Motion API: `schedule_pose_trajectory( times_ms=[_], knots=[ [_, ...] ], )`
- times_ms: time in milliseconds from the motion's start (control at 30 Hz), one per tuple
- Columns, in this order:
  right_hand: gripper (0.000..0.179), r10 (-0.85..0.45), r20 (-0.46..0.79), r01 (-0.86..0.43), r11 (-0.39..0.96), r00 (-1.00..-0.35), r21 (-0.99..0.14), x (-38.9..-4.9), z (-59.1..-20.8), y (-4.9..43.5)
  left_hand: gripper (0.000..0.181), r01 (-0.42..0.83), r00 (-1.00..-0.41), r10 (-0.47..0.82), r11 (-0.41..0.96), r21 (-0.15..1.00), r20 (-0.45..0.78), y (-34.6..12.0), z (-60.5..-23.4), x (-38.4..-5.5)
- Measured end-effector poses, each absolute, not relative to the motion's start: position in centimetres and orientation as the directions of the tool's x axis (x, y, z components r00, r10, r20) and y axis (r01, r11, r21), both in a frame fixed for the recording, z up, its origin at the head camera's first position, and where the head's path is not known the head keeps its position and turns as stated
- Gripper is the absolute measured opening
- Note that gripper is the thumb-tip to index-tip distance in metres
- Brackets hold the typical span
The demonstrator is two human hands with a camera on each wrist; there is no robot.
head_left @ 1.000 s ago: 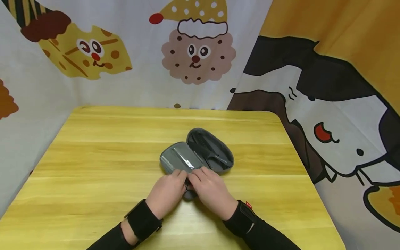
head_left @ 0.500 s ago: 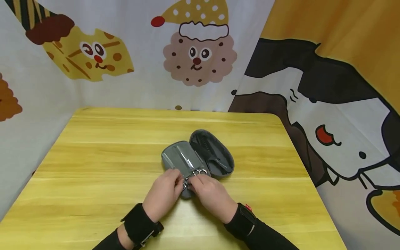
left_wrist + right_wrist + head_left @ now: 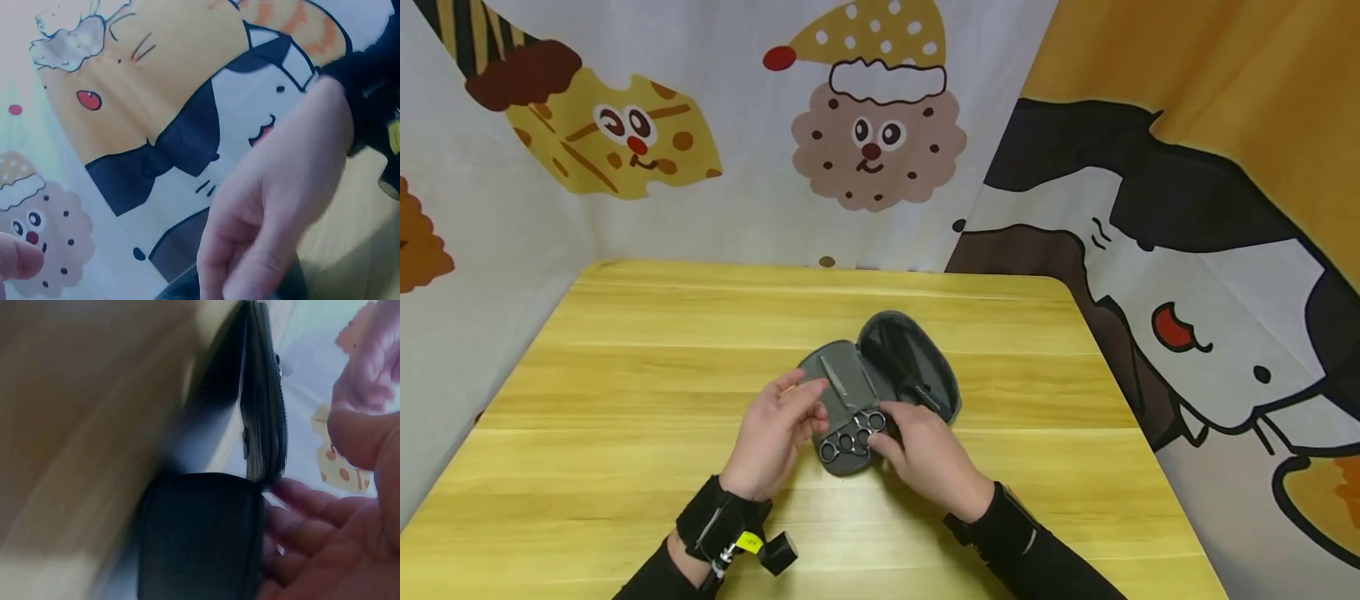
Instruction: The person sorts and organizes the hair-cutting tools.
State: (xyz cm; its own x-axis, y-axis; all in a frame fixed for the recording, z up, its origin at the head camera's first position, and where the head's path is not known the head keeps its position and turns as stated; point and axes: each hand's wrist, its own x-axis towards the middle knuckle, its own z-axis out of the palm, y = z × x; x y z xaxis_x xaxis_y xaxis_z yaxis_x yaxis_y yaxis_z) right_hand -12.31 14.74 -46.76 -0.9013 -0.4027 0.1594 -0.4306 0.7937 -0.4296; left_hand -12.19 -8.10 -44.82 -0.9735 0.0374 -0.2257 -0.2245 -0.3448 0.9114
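Note:
A dark grey zip case (image 3: 842, 358) lies unfolded near the middle of the table, its deeper half tilted up at the right. Several metal ring handles, looking like those of scissors (image 3: 828, 451), stick out at its near end. My right hand (image 3: 928, 458) holds the case at its right near side, the thumb beside the rings and the fingers against the hinge edge. In the right wrist view the case (image 3: 200, 537) appears from outside, with fingers touching its edge. My left hand (image 3: 775, 433) hovers at the case's left side, fingers loosely bent, with nothing in it.
A dark long object (image 3: 898, 354), its kind hard to tell, lies in the deeper half. Wood-grain table (image 3: 625, 400) surrounds the case. Printed cartoon curtains (image 3: 737, 225) hang behind and at the right. A small black camera (image 3: 777, 552) is strapped to the left wrist.
My left hand has let go of the ring handles and moved left, its fingers loosening. My right hand has shifted slightly right, onto the case's side. The case has turned a little, and more rings show.

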Motion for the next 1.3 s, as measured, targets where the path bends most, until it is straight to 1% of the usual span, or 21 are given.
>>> schedule_pose_trajectory(
  times_ms=[33, 100, 200, 233, 267, 333, 400, 467, 533, 567, 633, 733, 767, 833, 900, 1000, 1067, 1133, 1200, 1267, 1300],
  knots=[
    [0.059, -0.441, 0.119, -0.447, 0.785, -0.889, -0.430, -12.2, -46.7, 14.6, 0.068, -0.225, -0.974, 0.045, -0.324, 0.919, -0.222, -8.0, -44.7, -12.2],
    [0.072, -0.511, 0.070, -0.495, 0.778, -0.857, -0.387, -11.9, -46.8, 14.4, 0.065, -0.234, -0.972, 0.047, -0.266, 0.935, -0.230, -7.8, -44.4, -12.0],
    [0.092, -0.572, 0.068, -0.569, 0.786, -0.818, -0.242, -11.6, -47.3, 14.1, 0.058, -0.267, -0.964, 0.075, -0.203, 0.942, -0.257, -7.5, -44.6, -11.2],
    [0.093, -0.580, 0.087, -0.586, 0.790, -0.810, -0.179, -11.5, -47.5, 14.0, 0.056, -0.282, -0.958, 0.105, -0.201, 0.938, -0.265, -7.5, -44.7, -10.8],
    [0.089, -0.587, 0.124, -0.600, 0.793, -0.800, -0.111, -11.6, -47.9, 14.0, 0.055, -0.301, -0.950, 0.147, -0.211, 0.930, -0.274, -7.5, -44.9, -10.4],
    [0.076, -0.586, 0.205, -0.600, 0.800, -0.784, -0.004, -11.7, -48.6, 13.8, 0.056, -0.345, -0.922, 0.265, -0.231, 0.910, -0.282, -7.6, -45.6, -9.6],
    [0.062, -0.572, 0.271, -0.584, 0.811, -0.774, 0.045, -11.9, -49.2, 13.8, 0.058, -0.393, -0.875, 0.390, -0.226, 0.891, -0.286, -7.6, -46.3, -8.7],
    [0.052, -0.545, 0.300, -0.569, 0.822, -0.783, 0.009, -12.2, -49.6, 13.8, 0.058, -0.427, -0.824, 0.488, -0.203, 0.881, -0.287, -7.6, -47.2, -7.9],
    [0.050, -0.519, 0.287, -0.561, 0.823, -0.805, -0.088, -12.4, -49.7, 14.0, 0.059, -0.451, -0.785, 0.543, -0.173, 0.876, -0.298, -7.8, -47.9, -7.3],
    [0.051, -0.507, 0.272, -0.555, 0.820, -0.818, -0.139, -12.4, -49.6, 14.1, 0.060, -0.456, -0.778, 0.549, -0.159, 0.875, -0.306, -7.9, -48.1, -7.1],
    [0.053, -0.494, 0.238, -0.543, 0.808, -0.836, -0.228, -12.4, -49.5, 14.2, 0.063, -0.451, -0.800, 0.508, -0.157, 0.879, -0.320, -8.0, -48.2, -6.8],
    [0.059, -0.506, 0.176, -0.536, 0.798, -0.844, -0.276, -12.3, -49.3, 14.2, 0.069, -0.374, -0.892, 0.342, -0.196, 0.906, -0.294, -8.2, -47.8, -6.9],
    [0.061, -0.513, 0.156, -0.536, 0.796, -0.844, -0.282, -12.2, -49.2, 14.1, 0.072, -0.321, -0.925, 0.274, -0.194, 0.927, -0.263, -8.1, -47.5, -7.1],
    [0.065, -0.537, 0.112, -0.543, 0.781, -0.836, -0.309, -12.0, -48.9, 13.8, 0.077, -0.195, -0.971, 0.170, -0.154, 0.969, -0.168, -8.0, -46.9, -7.5],
    [0.064, -0.582, 0.072, -0.565, 0.741, -0.810, -0.364, -11.7, -48.5, 13.3, 0.081, -0.052, -0.991, 0.129, -0.050, 0.997, -0.045, -7.9, -46.2, -8.0],
    [0.049, -0.667, 0.020, -0.601, 0.657, -0.744, -0.455, -11.1, -47.4, 12.8, 0.076, 0.134, -0.979, 0.168, 0.123, 0.983, 0.113, -7.5, -45.5, -8.5],
    [0.038, -0.702, -0.003, -0.608, 0.619, -0.712, -0.497, -10.6, -46.7, 13.1, 0.066, 0.196, -0.963, 0.223, 0.194, 0.961, 0.151, -7.2, -45.5, -8.9],
    [0.038, -0.707, -0.046, -0.587, 0.619, -0.705, -0.521, -10.2, -46.1, 13.9, 0.055, 0.214, -0.951, 0.276, 0.246, 0.945, 0.143, -6.8, -45.9, -9.3],
    [0.047, -0.701, -0.089, -0.554, 0.628, -0.707, -0.547, -9.9, -45.6, 15.1, 0.048, 0.199, -0.947, 0.304, 0.300, 0.933, 0.104, -6.5, -46.6, -9.7],
    [0.051, -0.697, -0.122, -0.524, 0.631, -0.707, -0.572, -9.7, -45.2, 16.5, 0.049, 0.182, -0.953, 0.294, 0.383, 0.906, 0.068, -6.4, -47.4, -10.2],
    [0.049, -0.696, -0.129, -0.506, 0.623, -0.706, -0.597, -9.6, -45.0, 17.2, 0.051, 0.178, -0.958, 0.279, 0.417, 0.891, 0.062, -6.4, -47.8, -10.4]
  ],
)
